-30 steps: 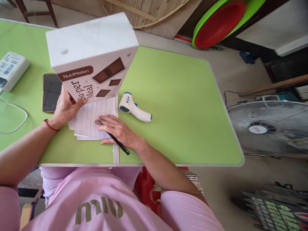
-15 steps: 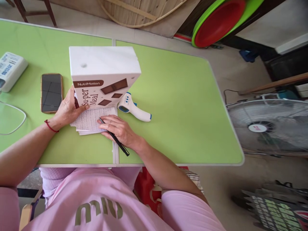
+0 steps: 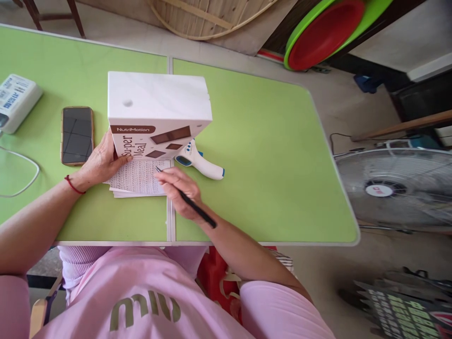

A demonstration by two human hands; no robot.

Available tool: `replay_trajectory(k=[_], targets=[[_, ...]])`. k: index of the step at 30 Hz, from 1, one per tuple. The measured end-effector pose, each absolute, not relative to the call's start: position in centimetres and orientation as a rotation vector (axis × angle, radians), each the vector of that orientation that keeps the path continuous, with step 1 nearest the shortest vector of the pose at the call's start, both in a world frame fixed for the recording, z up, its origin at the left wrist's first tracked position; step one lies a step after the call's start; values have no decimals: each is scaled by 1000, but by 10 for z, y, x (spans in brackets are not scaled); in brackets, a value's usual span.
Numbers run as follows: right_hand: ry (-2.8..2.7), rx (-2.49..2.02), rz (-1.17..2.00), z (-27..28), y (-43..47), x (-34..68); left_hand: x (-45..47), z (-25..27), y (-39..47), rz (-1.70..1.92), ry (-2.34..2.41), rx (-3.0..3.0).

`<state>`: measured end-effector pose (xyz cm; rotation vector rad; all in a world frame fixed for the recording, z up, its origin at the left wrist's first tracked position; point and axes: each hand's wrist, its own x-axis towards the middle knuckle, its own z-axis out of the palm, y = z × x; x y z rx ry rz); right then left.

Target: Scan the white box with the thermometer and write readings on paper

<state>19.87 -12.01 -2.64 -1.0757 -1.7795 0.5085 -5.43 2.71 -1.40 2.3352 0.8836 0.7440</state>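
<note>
My left hand (image 3: 102, 157) grips the lower left edge of a white and brown box (image 3: 158, 96) marked NutriMotion, its thumb on the printed face. The box stands tilted over the far part of several handwritten sheets of paper (image 3: 137, 179) and hides it. Between the closed fingers of my right hand (image 3: 181, 190) is a black pen (image 3: 197, 209), its tip pointing up and left over the right side of the writing. Just beyond that hand lies a white and blue infrared thermometer (image 3: 203, 164), partly behind the box.
A phone (image 3: 76, 136) lies left of my left hand on the green table (image 3: 264, 165). Farther left is a white device (image 3: 17, 101) with a white cable (image 3: 33, 165). Off the table's right end stands a fan (image 3: 381, 188).
My right hand has shifted slightly right and turned, so the pen's rear end points farther right. The box leans a little closer toward me, with my left hand still on it.
</note>
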Motion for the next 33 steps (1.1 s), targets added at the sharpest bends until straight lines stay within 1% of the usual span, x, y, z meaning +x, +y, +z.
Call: replay_trajectory(k=[4, 7, 11, 27, 33], targets=[[-1452, -1200, 599, -33, -113, 207, -54, -15, 27, 731, 904, 2322], [-1368, -1337, 674, -40, -104, 210, -54, -16, 28, 737, 921, 2330], [-1308, -1419, 659, -42, -96, 207, -54, -17, 28, 753, 904, 2348], [-1514, -1417, 390, -44, -92, 204, -53, -15, 26, 755, 909, 2321], [-1536, -1441, 415, -44, -92, 205, -53, -15, 26, 749, 905, 2311]])
